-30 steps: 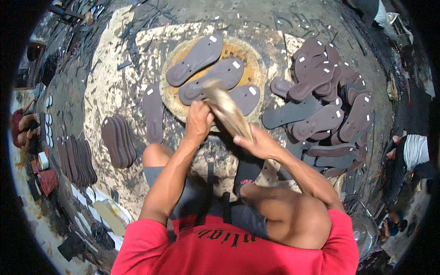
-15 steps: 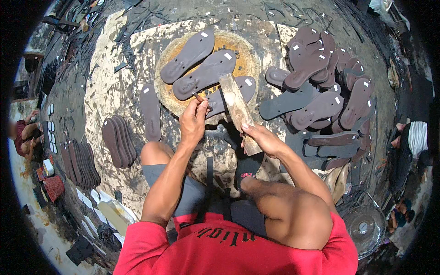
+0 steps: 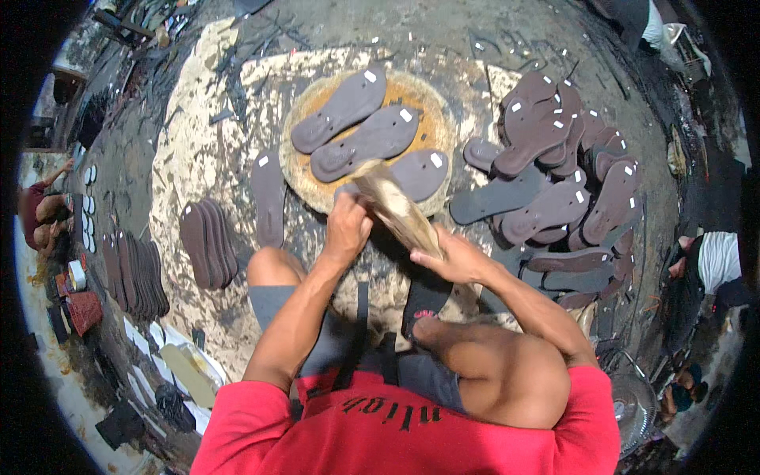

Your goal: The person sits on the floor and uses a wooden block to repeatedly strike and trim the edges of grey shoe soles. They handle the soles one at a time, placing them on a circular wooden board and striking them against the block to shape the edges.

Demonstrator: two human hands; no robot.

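Note:
My right hand [image 3: 453,255] grips a rough wooden block [image 3: 400,207], blurred by motion, tilted with its far end close to my left hand. My left hand [image 3: 347,228] is closed around a short dark punch, now mostly hidden by the fingers and the block. Under them lies a brown sandal sole [image 3: 421,174] with a white label, partly covered by the block, on a round, worn board [image 3: 305,186]. Two more sandal soles, the middle one [image 3: 366,144] and the far one [image 3: 339,111], lie beyond it on the same board.
Another sole [image 3: 269,198] lies left of the board, near a stack of soles [image 3: 207,245] and a longer row [image 3: 138,273]. At the right is a heap of loose soles [image 3: 546,186]. A fan [image 3: 633,404] stands at the lower right. Other people [image 3: 47,210] sit at the edges.
The wooden block has swung left and nearer, toward my left hand. My left hand has shifted slightly right and nearer, and its punch has gone mostly out of sight.

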